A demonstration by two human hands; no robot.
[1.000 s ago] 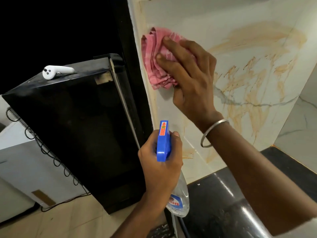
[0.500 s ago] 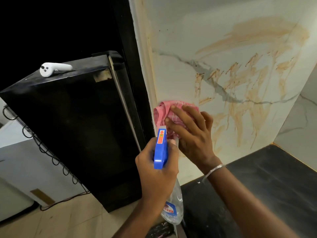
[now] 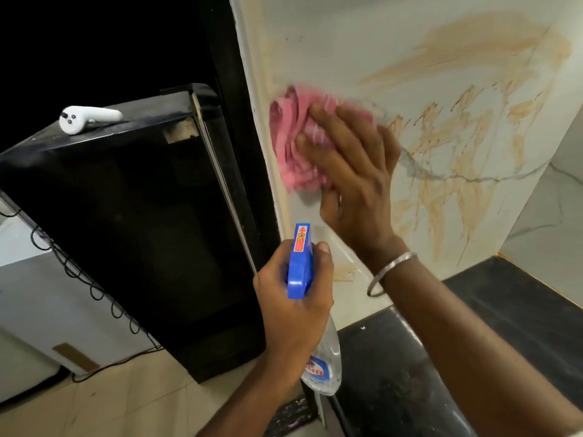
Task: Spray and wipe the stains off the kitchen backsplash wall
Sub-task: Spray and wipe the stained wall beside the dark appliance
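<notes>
Head: cloth (image 3: 291, 148) under right grip (image 3: 356, 178); bottle (image 3: 300, 260) in left grip (image 3: 293, 313).

Black fridge (image 3: 132, 216) (coils (image 3: 79, 279) behind), beige floor tiles (image 3: 142, 402), dark countertop (image 3: 385, 389).

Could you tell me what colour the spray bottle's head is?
The spray head is blue, seen in the head view.

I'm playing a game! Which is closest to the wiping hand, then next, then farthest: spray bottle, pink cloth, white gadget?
1. pink cloth, pressed under the right hand.
2. spray bottle, just below, in the left hand.
3. white gadget, far left, atop the black appliance.
</notes>
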